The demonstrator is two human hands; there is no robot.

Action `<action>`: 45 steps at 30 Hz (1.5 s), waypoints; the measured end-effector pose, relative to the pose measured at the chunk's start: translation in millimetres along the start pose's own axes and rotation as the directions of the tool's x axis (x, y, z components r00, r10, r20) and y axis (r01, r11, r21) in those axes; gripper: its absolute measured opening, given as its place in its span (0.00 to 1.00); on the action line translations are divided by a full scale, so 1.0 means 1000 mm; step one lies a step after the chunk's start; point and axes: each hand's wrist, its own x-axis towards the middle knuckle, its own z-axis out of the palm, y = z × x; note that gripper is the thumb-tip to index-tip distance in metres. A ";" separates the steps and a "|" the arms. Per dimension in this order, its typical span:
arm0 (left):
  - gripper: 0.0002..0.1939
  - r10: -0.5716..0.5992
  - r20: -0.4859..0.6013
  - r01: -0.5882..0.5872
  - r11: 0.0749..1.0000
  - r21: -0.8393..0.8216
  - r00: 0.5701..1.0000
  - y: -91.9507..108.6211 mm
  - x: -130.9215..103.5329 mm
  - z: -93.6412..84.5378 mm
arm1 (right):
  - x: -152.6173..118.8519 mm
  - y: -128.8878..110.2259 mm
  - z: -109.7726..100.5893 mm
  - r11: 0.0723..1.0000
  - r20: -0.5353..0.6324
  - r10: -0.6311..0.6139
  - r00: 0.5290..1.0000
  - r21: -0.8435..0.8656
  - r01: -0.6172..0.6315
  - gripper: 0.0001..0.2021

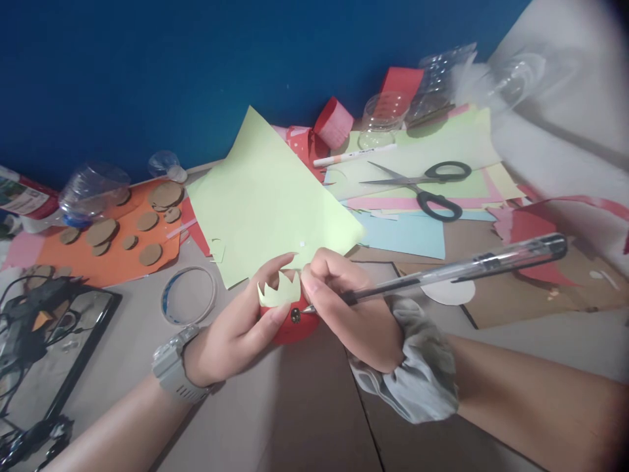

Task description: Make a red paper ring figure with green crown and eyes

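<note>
My left hand [244, 328] is closed around a small red round figure [297, 333] with a pale green zigzag paper crown [282, 290] on top. A black drawn eye [295, 315] shows on the red surface. In my right hand [356, 313] is a clear pen [457, 269] with a black grip, pinched in the fingers. Its tip points left and meets or nearly meets the red surface beside the eye. My left fingers hide much of the figure's far side.
Behind my hands lies a light green paper sheet [265, 190]. Black-handled scissors [417, 187] and a white marker [354, 155] rest on coloured papers at right. A tape roll [189, 296], cardboard discs [102, 231] on orange paper [122, 262] and a black-framed tray [73, 347] sit left.
</note>
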 end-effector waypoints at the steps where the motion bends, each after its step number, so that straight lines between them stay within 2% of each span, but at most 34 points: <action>1: 0.27 -0.004 0.001 0.004 1.000 -0.003 1.000 0.000 0.000 0.000 | 0.000 0.000 0.000 1.000 0.000 0.000 1.000 0.007 0.000 0.17; 5: 0.27 0.003 -0.006 -0.003 1.000 -0.007 1.000 -0.002 0.000 0.000 | 0.000 0.001 0.001 1.000 -0.027 0.008 1.000 -0.012 -0.009 0.16; 10: 0.27 -0.006 0.010 0.006 1.000 -0.013 1.000 0.000 0.000 0.000 | -0.001 0.000 0.001 1.000 0.003 0.012 1.000 -0.007 -0.012 0.17; 15: 0.28 -0.005 -0.002 0.005 1.000 -0.011 1.000 0.000 0.000 0.000 | -0.001 0.000 0.001 1.000 -0.022 0.015 1.000 -0.002 -0.015 0.17; 28: 0.27 -0.005 0.010 0.005 1.000 -0.013 1.000 0.000 0.001 0.000 | 0.000 -0.001 0.000 0.999 -0.002 0.037 0.999 0.009 -0.037 0.16; 45: 0.28 0.018 -0.010 -0.018 1.000 0.008 1.000 0.000 0.001 -0.001 | -0.001 -0.001 -0.001 0.999 -0.003 -0.011 1.000 -0.030 0.010 0.16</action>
